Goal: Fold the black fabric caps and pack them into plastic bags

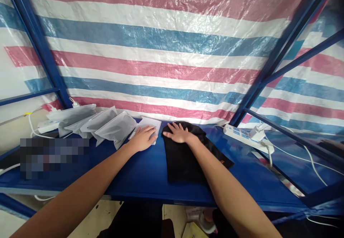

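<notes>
My left hand (143,138) lies palm down with its fingers spread on a flat white item (153,122), perhaps a thin box or a card, on the blue tabletop (134,175). To its right, my right hand (176,133) rests flat, fingers apart, on the far end of a black cloth item (182,162). The cloth lies flat and looks folded or bag-like, with a small orange mark near its right corner. My right forearm covers part of it. Neither hand grips anything.
Several frosted plastic bags (116,127) lean in a row at the left. A white power strip (242,134) with plugs and cables sits at the right, another power strip (47,126) at the far left. Blue metal posts (266,67) frame a striped tarp (161,62) behind.
</notes>
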{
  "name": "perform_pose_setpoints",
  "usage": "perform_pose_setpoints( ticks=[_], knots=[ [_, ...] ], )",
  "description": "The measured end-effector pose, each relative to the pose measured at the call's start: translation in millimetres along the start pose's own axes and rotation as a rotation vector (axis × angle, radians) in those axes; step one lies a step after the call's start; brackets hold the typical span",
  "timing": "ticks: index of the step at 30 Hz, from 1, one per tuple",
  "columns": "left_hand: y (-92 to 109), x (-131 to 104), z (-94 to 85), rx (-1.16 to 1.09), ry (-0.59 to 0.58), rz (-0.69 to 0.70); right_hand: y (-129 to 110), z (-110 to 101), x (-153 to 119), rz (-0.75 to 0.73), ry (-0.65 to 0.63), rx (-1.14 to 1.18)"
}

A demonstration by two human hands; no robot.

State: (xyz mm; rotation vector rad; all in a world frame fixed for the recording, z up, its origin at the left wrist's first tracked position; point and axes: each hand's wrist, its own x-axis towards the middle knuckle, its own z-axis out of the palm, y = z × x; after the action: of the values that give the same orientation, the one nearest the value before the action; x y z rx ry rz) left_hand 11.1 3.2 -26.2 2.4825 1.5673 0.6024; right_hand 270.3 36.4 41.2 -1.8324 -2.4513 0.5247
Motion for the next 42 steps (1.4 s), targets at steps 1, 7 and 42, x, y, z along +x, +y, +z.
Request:
perform_pose_setpoints(
  ticks=[1,7,42],
  knots=[
    [1,-1,-0.8,0.013,0.004,-0.03,1,12,3,0.026,-0.014,-0.026],
    [3,-5,-11.7,0.078,0.094,-0.115,55,4,4,0.113,-0.073,-0.073],
    [-20,-9,-89.6,0.47,0.486,-0.379,7,18,-22,-0.53,0.046,0.111]
  ],
)
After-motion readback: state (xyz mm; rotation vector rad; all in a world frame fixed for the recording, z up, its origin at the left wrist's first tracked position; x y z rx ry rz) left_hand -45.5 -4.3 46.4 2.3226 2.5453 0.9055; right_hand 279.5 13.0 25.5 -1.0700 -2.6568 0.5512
